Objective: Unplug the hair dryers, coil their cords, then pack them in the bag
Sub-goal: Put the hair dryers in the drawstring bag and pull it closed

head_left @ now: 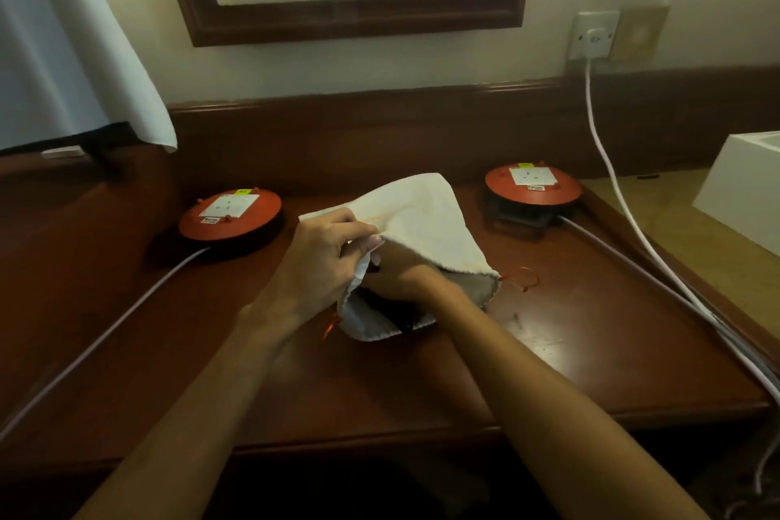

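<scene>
While left hand (320, 262) grips, bag (422, 224) opens.

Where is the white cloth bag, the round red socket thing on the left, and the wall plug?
white cloth drawstring bag (415, 209), head view, upper flap.
round red socket reel (230, 213), head view, top face.
white wall plug (596, 39), head view, plug body.

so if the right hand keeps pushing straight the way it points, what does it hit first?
Probably the dark object inside the cloth bag. The right hand is mostly hidden in the bag's mouth; depth is unclear, so it may already touch it.
</scene>
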Demonstrator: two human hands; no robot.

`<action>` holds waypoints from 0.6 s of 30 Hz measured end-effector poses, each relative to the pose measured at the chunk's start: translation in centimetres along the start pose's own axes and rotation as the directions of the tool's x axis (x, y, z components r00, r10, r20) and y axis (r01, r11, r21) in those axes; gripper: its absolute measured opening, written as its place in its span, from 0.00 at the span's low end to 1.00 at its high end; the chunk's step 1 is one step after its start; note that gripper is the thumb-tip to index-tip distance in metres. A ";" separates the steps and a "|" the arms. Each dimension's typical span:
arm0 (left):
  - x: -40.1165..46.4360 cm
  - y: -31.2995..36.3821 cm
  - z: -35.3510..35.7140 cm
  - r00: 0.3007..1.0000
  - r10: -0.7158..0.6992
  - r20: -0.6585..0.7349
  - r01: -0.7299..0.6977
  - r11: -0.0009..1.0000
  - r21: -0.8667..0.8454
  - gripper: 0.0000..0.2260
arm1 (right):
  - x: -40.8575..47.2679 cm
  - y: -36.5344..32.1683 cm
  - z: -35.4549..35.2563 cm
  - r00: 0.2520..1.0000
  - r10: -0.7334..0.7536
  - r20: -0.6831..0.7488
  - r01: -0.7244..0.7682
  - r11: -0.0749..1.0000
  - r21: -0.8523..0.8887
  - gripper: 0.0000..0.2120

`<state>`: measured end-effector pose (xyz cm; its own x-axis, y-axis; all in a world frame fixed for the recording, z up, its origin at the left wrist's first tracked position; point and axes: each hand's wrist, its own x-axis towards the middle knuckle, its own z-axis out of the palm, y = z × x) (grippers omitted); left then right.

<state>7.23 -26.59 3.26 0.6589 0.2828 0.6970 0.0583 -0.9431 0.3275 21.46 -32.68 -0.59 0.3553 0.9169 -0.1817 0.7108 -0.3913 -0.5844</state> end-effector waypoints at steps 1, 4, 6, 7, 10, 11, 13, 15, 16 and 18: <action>0.0 -0.2 -0.1 1.000 -0.018 -0.011 0.018 1.000 -0.010 0.07 | -0.1 0.7 -0.3 1.000 -0.011 -0.008 0.011 0.997 0.071 0.30; -0.2 -0.7 -0.1 0.998 -0.055 -0.032 0.054 0.998 -0.020 0.08 | -1.9 3.6 -1.3 0.991 -0.130 0.006 0.128 0.980 0.154 0.39; -0.3 -0.9 0.1 0.997 -0.066 -0.031 0.065 0.997 -0.035 0.08 | -3.5 5.0 -1.2 0.985 -0.170 0.042 0.159 0.968 0.197 0.43; -0.3 -0.9 0.1 0.997 -0.070 -0.031 0.069 0.997 -0.041 0.08 | -3.7 5.7 -1.0 0.981 -0.189 0.045 0.177 0.964 0.197 0.45; -0.4 -0.9 0.3 0.996 -0.086 -0.025 0.084 0.994 -0.071 0.08 | -4.6 6.4 -0.2 0.979 -0.203 0.011 0.200 0.973 0.116 0.44; -0.5 -0.8 0.4 0.996 -0.090 -0.021 0.088 0.993 -0.080 0.09 | -4.5 6.4 0.0 0.978 -0.206 -0.033 0.208 0.973 0.098 0.44; -0.7 -0.6 0.6 0.996 -0.089 -0.012 0.087 0.992 -0.095 0.10 | -4.7 6.0 0.2 0.973 -0.209 -0.098 0.216 0.975 0.059 0.41; -1.0 -0.4 0.8 0.996 -0.084 -0.002 0.084 0.990 -0.117 0.12 | -4.6 5.5 0.7 0.960 -0.228 -0.165 0.228 0.973 -0.020 0.35; -1.2 -0.4 1.0 0.996 -0.087 0.008 0.088 0.988 -0.129 0.13 | -4.4 5.3 1.0 0.954 -0.231 -0.191 0.222 0.973 -0.067 0.32; -1.5 -0.6 1.3 0.995 -0.096 0.038 0.101 0.986 -0.134 0.14 | -4.1 4.6 1.9 0.936 -0.267 -0.229 0.221 0.953 -0.206 0.28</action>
<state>7.18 -26.66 1.15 0.6780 0.3656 0.6377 0.0230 -0.8777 0.4787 22.11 -38.10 -4.09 0.2822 0.9447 0.1669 0.8810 -0.1864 -0.4348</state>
